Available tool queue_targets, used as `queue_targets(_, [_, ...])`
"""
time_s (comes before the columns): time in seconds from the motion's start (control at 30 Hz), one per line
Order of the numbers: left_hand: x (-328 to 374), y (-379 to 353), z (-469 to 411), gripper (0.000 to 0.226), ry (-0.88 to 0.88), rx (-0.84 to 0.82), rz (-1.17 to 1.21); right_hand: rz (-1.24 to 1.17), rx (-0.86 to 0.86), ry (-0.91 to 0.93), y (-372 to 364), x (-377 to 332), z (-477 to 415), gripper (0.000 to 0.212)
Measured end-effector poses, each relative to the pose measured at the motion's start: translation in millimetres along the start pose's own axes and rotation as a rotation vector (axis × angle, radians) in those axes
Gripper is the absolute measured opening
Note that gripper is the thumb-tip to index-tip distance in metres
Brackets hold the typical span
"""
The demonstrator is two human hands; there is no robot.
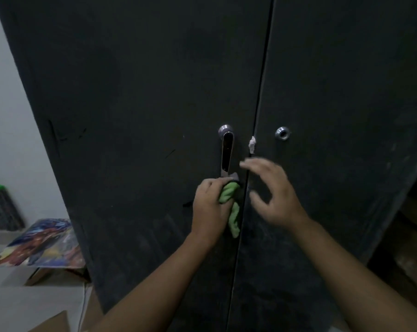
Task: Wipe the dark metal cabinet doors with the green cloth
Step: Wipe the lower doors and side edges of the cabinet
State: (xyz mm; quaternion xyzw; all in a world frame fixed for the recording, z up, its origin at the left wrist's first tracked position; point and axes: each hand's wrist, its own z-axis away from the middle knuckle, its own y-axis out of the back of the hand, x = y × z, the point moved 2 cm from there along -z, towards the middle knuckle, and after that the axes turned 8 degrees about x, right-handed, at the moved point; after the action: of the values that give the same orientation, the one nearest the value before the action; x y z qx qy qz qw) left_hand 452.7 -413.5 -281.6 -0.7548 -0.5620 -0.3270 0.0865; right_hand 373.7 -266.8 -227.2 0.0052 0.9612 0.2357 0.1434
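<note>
Bunching the green cloth (229, 193) just below the silver door handle (227, 152), the left hand (208, 207) grips it against the left cabinet door (135, 116), likely to scrub there. Right of the handle, the right hand (273, 195) hovers spread-fingered, holding nothing, over the door seam.

A person's 2 forearms (154, 291), bare as far up as the view reaches, and 2 bare hands: the left hand (208, 207) shows rounded knuckles in sharp focus, the right hand (278, 197) looms broader (its fingertips (245, 164) smeared by motion blur).
</note>
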Motion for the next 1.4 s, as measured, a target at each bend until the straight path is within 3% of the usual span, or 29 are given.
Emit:
queue_targets(0.13, [29.3,-8.3,1.4,0.032,0.277,0.111,0.134,-0.063,-0.256,-0.19,-16.0,12.3,46.3,0.1])
queue_targets(0.23, [40.9,-16.2,2.9,0.032,0.372,-0.072,0.215,-0.173,-0.236,-0.32,-35.4,17.0,54.2,0.117])
queue_targets(0.33, [54.6,-9.2,-6.9,0.031,0.199,-0.35,0.202,-0.17,0.005,-0.323,-39.9,24.2,49.9,0.089])
queue_targets(0.4, [60.0,2.2,-17.9,0.032,0.055,-0.455,0.008,-0.121,0.136,-0.293,-35.7,30.8,40.6,0.077])
queue_targets(0.53, [64.7,29.9,-49.1,0.038,-0.164,-0.199,-0.349,0.153,0.372,-0.119,-31.2,38.4,8.6,0.067])
queue_targets(0.6, [66.0,35.2,-60.4,0.034,-0.21,-0.097,-0.428,0.221,0.357,-0.047,-37.2,41.9,-0.2,0.069])
queue_targets(0.67, [61.1,33.3,-67.9,0.026,-0.135,-0.106,-0.337,0.309,0.27,0.105,-47.7,48.7,4.1,0.068])
queue_targets(0.73, [54.0,28.7,-71.1,0.019,-0.016,-0.138,-0.161,0.351,0.121,0.237,-60.1,61.0,17.0,0.068])
queue_targets(0.87, [41.5,23.3,-72.5,0.022,0.079,-0.132,-0.068,0.397,-0.209,0.392,-66.1,78.3,42.6,0.064])
queue_targets(0.93, [38.3,21.7,-74.5,0.028,0.103,-0.141,-0.068,0.387,-0.137,0.416,-53.0,73.4,37.4,0.052])
queue_targets(1.03, [36.4,18.6,-78.9,0.031,0.088,-0.141,-0.106,0.303,0.231,0.238,-32.4,55.0,3.7,0.04])
queue_targets(1.1, [35.3,17.6,-80.1,0.03,0.084,-0.142,-0.109,0.295,0.319,0.167,-31.2,45.2,-19.7,0.041])
queue_targets(1.23, [34.0,17.3,-78.8,0.032,0.061,-0.158,-0.11,0.301,0.131,0.379,-51.6,45.9,-12.3,0.034])
queue_targets(1.4, [40.9,18.3,-72.8,0.028,0.115,-0.153,-0.126,0.245,-0.014,0.344,-57.6,58.2,7.6,0.054])
